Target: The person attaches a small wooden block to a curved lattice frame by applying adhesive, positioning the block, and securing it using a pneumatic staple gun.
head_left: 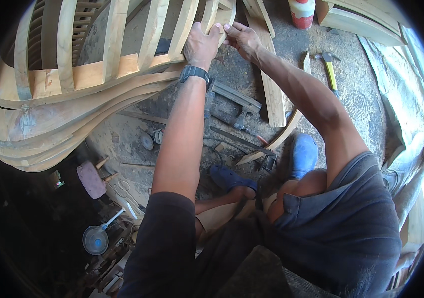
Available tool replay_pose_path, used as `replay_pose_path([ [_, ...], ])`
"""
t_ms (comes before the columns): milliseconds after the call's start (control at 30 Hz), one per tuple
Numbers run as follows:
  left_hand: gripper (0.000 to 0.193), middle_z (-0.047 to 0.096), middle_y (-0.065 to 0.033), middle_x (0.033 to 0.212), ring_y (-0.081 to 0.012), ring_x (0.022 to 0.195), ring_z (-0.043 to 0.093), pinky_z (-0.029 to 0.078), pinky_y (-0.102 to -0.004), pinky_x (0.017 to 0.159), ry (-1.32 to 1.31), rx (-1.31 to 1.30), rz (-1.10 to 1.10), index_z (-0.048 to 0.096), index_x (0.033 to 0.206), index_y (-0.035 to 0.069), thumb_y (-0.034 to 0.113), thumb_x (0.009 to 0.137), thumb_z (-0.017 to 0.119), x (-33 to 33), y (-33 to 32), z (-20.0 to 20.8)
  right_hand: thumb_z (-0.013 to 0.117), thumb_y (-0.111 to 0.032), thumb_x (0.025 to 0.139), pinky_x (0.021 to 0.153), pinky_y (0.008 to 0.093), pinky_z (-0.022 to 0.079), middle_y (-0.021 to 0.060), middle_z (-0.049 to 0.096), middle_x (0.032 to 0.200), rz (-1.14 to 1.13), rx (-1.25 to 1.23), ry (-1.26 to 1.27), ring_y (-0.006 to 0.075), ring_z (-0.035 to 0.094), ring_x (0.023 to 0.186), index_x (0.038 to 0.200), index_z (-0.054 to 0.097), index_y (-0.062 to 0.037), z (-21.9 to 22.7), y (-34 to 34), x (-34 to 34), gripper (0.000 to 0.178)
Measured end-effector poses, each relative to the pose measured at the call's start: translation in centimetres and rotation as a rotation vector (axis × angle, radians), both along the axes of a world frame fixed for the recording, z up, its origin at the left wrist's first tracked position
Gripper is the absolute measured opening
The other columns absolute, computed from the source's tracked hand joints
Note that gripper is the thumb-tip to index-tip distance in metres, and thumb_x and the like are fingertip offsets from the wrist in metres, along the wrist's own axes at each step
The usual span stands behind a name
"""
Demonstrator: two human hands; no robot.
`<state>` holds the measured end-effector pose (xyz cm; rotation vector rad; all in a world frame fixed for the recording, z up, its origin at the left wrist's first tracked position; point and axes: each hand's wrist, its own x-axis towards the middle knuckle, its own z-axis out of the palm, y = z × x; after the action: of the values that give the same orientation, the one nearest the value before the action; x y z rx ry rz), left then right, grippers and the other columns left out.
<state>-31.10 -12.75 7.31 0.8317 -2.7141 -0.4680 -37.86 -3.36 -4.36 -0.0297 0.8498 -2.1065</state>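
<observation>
A wooden boat hull frame point(87, 69) with curved upright ribs fills the upper left. At its far end, a flat pale wooden piece point(228, 21) stands among the ribs. My left hand point(202, 47), with a dark watch point(194, 74) on its wrist, is closed on this piece from the left, thumb toward its edge. My right hand point(243, 39) pinches the same piece's right edge, fingers bent and thumb close to the left thumb. The fingertips behind the wood are hidden.
Across the dusty floor lie a bar clamp point(237, 97), a long plank point(271, 94), a curved wooden strip point(281, 136) and a yellow-handled hammer point(330, 74). A white-and-red bottle point(301, 14) stands at the far right. My blue shoes point(304, 154) are below; a fan point(95, 240) is lower left.
</observation>
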Motion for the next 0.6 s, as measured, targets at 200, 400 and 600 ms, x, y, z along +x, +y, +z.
replay_pose_path([
  [200, 0.050, 0.072, -0.0256, 0.090, -0.0404, 0.087, 0.071, 0.054, -0.0456, 0.079, -0.016, 0.080, 0.003, 0.070, 0.097, -0.003, 0.044, 0.084, 0.074, 0.3, -0.4, 0.6, 0.056, -0.025, 0.104, 0.079, 0.0313, 0.058, 0.0084, 0.070, 0.110, 0.008, -0.060, -0.177, 0.0186, 0.069, 0.091, 0.125, 0.060, -0.0029, 0.6, -0.4, 0.2, 0.031],
  [400, 0.052, 0.072, -0.0262, 0.095, -0.0393, 0.092, 0.071, 0.053, -0.0454, 0.083, -0.060, 0.094, 0.002, 0.070, 0.101, -0.004, 0.045, 0.085, 0.073, 0.1, 0.0, 1.0, 0.053, -0.023, 0.105, 0.078, 0.0324, 0.058, 0.0096, 0.069, 0.108, 0.033, -0.022, -0.135, 0.0199, 0.070, 0.090, 0.125, 0.059, -0.0011, 0.4, 0.5, 0.5, 0.030],
  [600, 0.053, 0.073, -0.0237, 0.096, -0.0383, 0.092, 0.071, 0.053, -0.0451, 0.084, -0.088, 0.094, 0.039, 0.070, 0.104, -0.003, 0.047, 0.085, 0.073, 0.1, -0.3, 1.0, 0.059, -0.023, 0.100, 0.076, 0.0321, 0.056, 0.0109, 0.069, 0.096, -0.068, 0.288, 0.146, 0.0198, 0.069, 0.087, 0.123, 0.055, 0.0024, 1.2, 1.0, 1.0, 0.035],
])
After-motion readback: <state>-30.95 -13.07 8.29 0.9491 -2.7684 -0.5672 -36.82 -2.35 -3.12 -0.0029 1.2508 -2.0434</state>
